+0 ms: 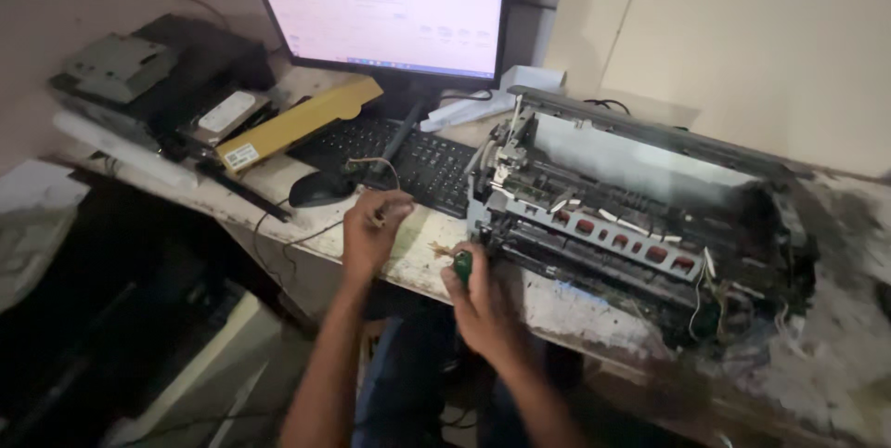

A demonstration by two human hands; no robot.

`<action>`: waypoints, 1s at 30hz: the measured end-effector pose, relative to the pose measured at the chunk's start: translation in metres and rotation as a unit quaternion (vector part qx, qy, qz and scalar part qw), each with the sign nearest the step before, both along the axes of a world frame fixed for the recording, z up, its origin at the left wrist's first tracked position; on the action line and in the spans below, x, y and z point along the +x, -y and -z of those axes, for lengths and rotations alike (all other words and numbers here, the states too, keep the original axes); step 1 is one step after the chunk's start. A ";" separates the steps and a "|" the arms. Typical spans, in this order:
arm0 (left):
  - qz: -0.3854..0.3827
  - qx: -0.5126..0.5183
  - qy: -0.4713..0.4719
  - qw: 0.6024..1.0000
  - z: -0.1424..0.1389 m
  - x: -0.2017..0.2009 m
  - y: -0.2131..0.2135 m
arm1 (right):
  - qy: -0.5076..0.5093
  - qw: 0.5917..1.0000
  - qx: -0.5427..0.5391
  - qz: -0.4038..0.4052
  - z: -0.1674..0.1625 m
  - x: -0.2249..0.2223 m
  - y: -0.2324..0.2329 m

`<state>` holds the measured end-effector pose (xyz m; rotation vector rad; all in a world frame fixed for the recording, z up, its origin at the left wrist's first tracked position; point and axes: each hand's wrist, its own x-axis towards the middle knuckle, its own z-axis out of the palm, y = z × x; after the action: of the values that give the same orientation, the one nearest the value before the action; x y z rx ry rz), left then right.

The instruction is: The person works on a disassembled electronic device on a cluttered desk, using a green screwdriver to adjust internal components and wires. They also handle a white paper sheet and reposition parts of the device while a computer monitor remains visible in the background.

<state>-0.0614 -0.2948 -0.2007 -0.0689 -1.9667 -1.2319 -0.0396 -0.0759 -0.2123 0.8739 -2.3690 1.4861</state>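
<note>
At the tabletop's (418,258) front edge, the right hand (478,304) grips a green-handled screwdriver (461,265) just beside the opened printer's (640,216) left front corner. The left hand (371,230) is closed around a thin wire (376,165) near the keyboard (418,160) and black mouse (320,188). A monitor (385,2) stands behind.
</note>
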 end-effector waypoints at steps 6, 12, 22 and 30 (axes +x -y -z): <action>0.106 0.076 0.028 0.991 0.009 0.007 0.020 | -0.030 0.961 -0.265 -0.080 -0.026 0.000 0.005; 0.188 0.086 -0.036 0.978 0.015 0.010 0.033 | -0.226 0.946 -0.233 -0.022 -0.069 -0.006 0.011; 0.220 0.130 -0.041 0.966 0.014 0.016 0.038 | -0.225 0.948 -0.223 -0.015 -0.081 0.005 0.029; 0.201 0.110 -0.029 0.973 0.017 0.016 0.038 | -0.230 0.949 -0.217 -0.014 -0.074 0.000 0.030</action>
<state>-0.0453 -0.3330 -0.2182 -0.4035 -1.8048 -1.6823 -0.0392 -0.1057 -0.1387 1.0027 -1.6242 1.5242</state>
